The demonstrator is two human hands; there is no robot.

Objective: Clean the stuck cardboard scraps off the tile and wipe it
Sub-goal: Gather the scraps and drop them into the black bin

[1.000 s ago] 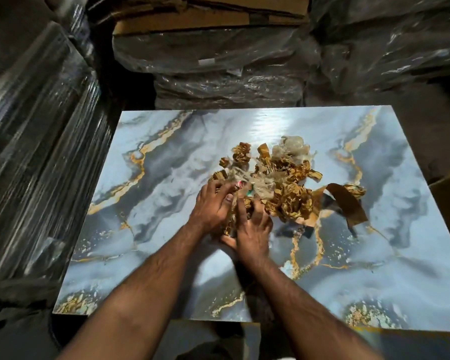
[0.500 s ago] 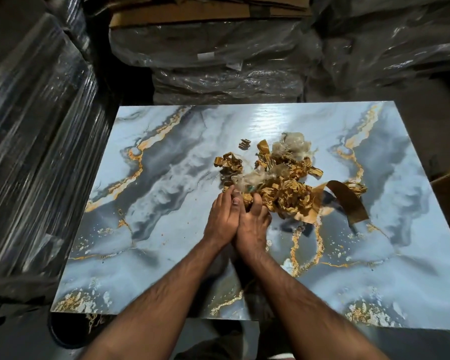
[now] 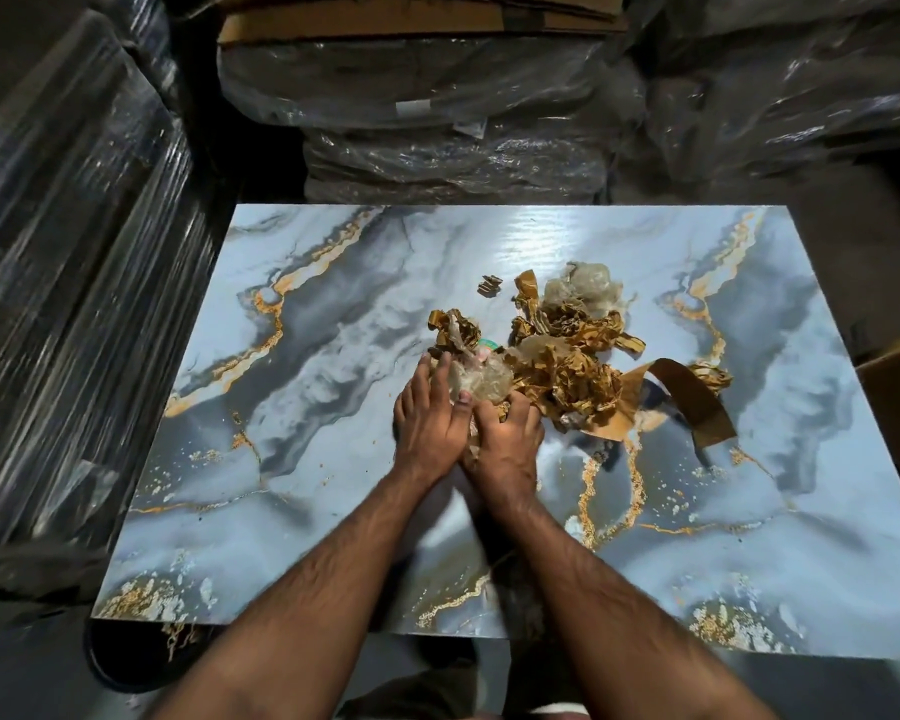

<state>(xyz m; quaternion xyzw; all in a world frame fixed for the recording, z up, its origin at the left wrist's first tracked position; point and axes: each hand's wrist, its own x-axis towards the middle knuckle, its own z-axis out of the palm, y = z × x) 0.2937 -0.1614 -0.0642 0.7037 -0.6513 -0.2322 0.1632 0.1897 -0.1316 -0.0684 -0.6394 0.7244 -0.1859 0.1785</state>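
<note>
**Both hands at the scrap heap**

The marbled tile (image 3: 292,459) lies flat among plastic-wrapped stacks (image 3: 63,283). Near its middle sits the heap of cardboard scraps (image 3: 567,356). The left hand (image 3: 430,423) lies flat with straight fingers against crumpled plastic (image 3: 481,379); the right hand (image 3: 507,439), touching it, curls round scraps.
</note>
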